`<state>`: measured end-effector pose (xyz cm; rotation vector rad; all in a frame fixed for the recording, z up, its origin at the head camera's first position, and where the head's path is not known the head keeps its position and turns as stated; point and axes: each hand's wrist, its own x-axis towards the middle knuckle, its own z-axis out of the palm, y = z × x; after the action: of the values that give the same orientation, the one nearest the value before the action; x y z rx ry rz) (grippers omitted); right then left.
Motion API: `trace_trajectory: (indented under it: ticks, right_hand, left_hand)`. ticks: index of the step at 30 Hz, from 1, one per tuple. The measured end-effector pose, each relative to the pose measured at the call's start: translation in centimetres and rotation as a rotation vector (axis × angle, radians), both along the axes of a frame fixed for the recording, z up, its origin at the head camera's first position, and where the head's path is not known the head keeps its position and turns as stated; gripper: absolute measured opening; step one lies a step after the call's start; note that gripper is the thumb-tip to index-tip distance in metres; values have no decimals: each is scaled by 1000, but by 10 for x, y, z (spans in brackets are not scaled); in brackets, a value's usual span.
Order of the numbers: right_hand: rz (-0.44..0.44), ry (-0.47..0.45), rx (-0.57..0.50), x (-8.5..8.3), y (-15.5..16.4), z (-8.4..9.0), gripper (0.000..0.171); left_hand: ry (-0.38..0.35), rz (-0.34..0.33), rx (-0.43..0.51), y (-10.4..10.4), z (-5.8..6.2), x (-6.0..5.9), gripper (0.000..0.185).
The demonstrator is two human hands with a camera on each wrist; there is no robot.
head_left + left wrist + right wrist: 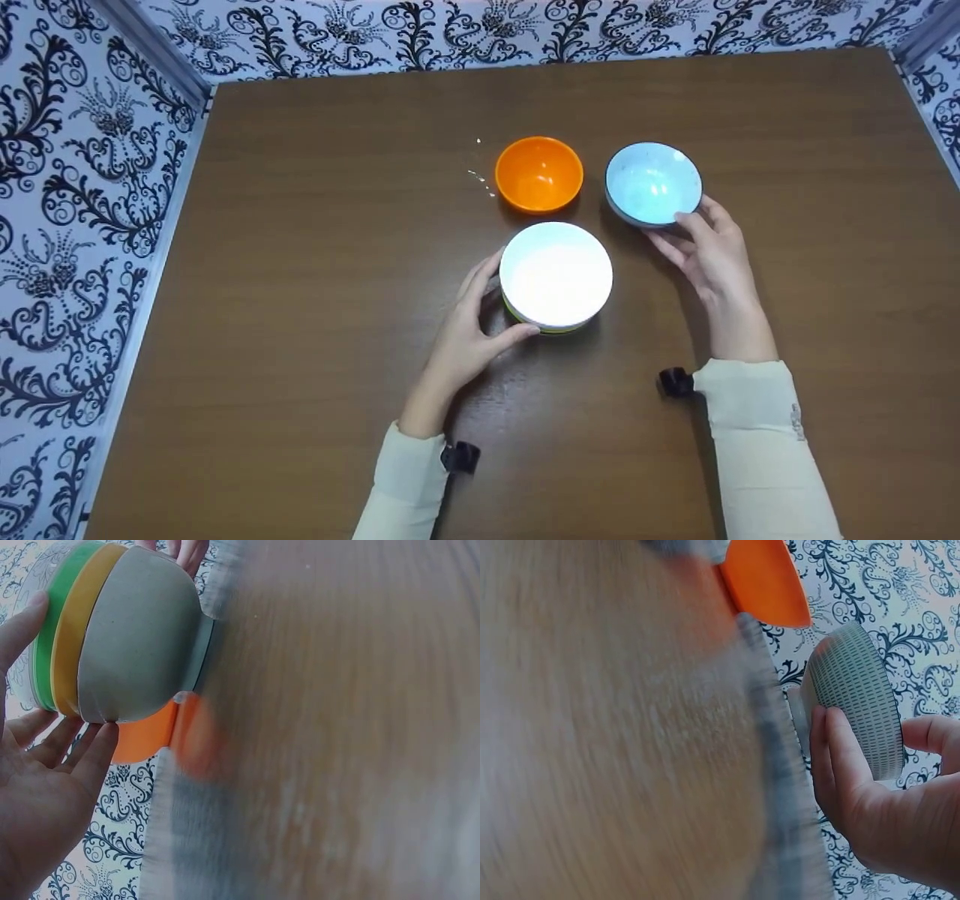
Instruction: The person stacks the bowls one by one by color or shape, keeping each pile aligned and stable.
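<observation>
My left hand (469,334) holds a stack of nested bowls (556,276), thumb on the near side and fingers round the left. From above, a white bowl interior tops it. In the left wrist view a grey bowl (139,637) is lowest, with a yellow rim (84,622), a green rim (61,630) and a pale patterned rim stacked inside. My right hand (712,251) grips a light blue bowl (654,184), thumb at its rim and fingers beneath; dashes pattern its outside in the right wrist view. An orange bowl (538,175) stands upright between the two, farther back.
Small white specks (481,178) lie left of the orange bowl on the brown wooden table (315,300). Black-and-white patterned covering (90,187) borders the table at the left, back and right. Each sleeve carries a small black device (460,457) at the wrist.
</observation>
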<state>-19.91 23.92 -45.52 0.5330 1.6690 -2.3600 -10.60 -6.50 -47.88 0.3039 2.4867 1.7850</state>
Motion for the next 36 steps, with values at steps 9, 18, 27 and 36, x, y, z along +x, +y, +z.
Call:
trace_trajectory:
  ticks: [9,18,27,36]
  right_hand:
    - [11,79,-39,9,-1,6,66]
    - [40,120,-5,16,-8,15,65]
    - [74,196,6,20,-11,26,59]
    - [95,239,30,26,-15,39,55]
  left_hand:
    - [2,1,-11,-1,0,1,96]
    - [-3,2,-9,-1,-2,1,96]
    - [1,-1,-7,-1,-2,1,96]
    - [18,2,-21,-1,-1,0,96]
